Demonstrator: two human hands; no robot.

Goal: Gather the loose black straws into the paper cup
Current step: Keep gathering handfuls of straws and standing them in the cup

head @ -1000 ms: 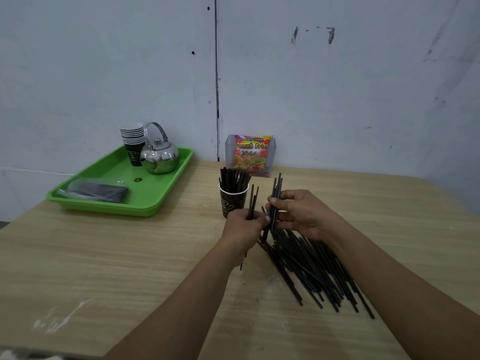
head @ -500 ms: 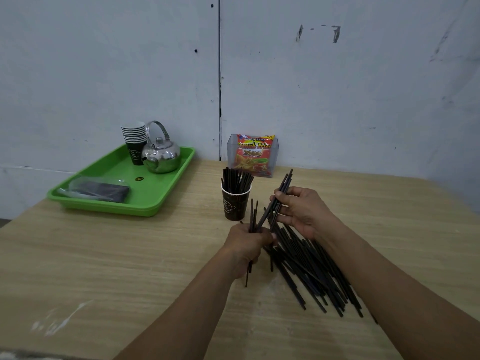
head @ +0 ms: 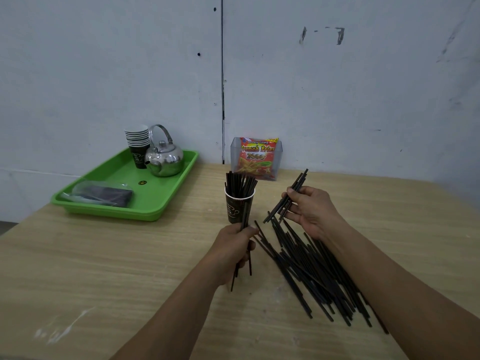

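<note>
A black paper cup (head: 237, 207) stands upright at the table's middle, with several black straws (head: 240, 181) sticking out of it. My left hand (head: 233, 249) is just in front of the cup, shut on a few black straws held nearly upright. To the right, my right hand (head: 310, 210) grips a small bundle of black straws (head: 291, 192) tilted up and to the right. A loose pile of black straws (head: 311, 271) lies fanned on the table under my right forearm.
A green tray (head: 161, 203) at the back left holds a metal kettle (head: 165, 158), a stack of paper cups (head: 137, 142) and a plastic bag of dark items (head: 104, 194). A clear holder with a French fries snack packet (head: 255, 158) stands against the wall behind the cup.
My two hands have drawn apart: the right hand lifted its bundle up and rightward off the pile, while the left hand kept its own straws in front of the cup.
</note>
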